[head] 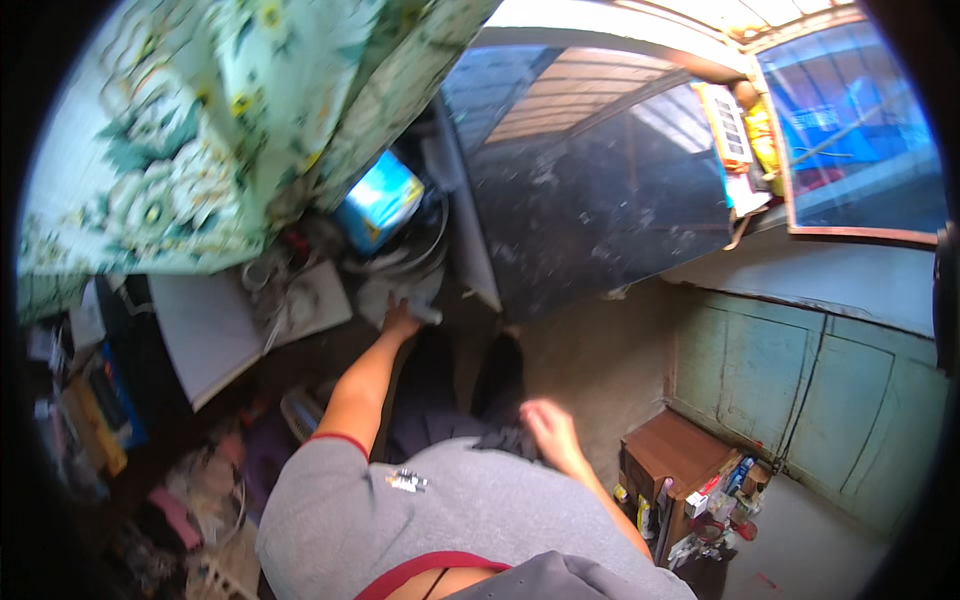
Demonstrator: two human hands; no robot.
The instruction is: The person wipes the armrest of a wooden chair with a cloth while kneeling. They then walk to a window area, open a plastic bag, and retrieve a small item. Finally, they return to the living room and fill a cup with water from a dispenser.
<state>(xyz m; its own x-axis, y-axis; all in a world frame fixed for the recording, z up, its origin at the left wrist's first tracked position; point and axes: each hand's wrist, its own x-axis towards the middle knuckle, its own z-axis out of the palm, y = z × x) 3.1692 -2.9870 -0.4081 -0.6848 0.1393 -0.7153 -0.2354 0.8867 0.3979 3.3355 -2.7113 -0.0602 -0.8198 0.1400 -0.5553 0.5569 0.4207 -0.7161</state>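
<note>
My left hand (pixel 400 321) reaches forward over the low shelf area, its fingers at a pale, crumpled thing (pixel 427 312) that may be cloth or plastic. Whether the fingers grip it is unclear. Just beyond lie a coiled cable (pixel 439 244) and a blue package with a yellow edge (pixel 381 202). Near my waist, right of my dark trousers (pixel 435 420), my right hand (pixel 550 426) is blurred with its fingers partly bent. No object shows in it, but its palm side is hidden.
A floral curtain (pixel 217 142) hangs at upper left, above an open white panel (pixel 206 330). A dark glossy panel (pixel 585 202) stands ahead. Lower right is a brown wooden cabinet (pixel 675 450) with small bottles and boxes, beside green doors (pixel 772 375). Bags and clutter (pixel 202 480) lie lower left.
</note>
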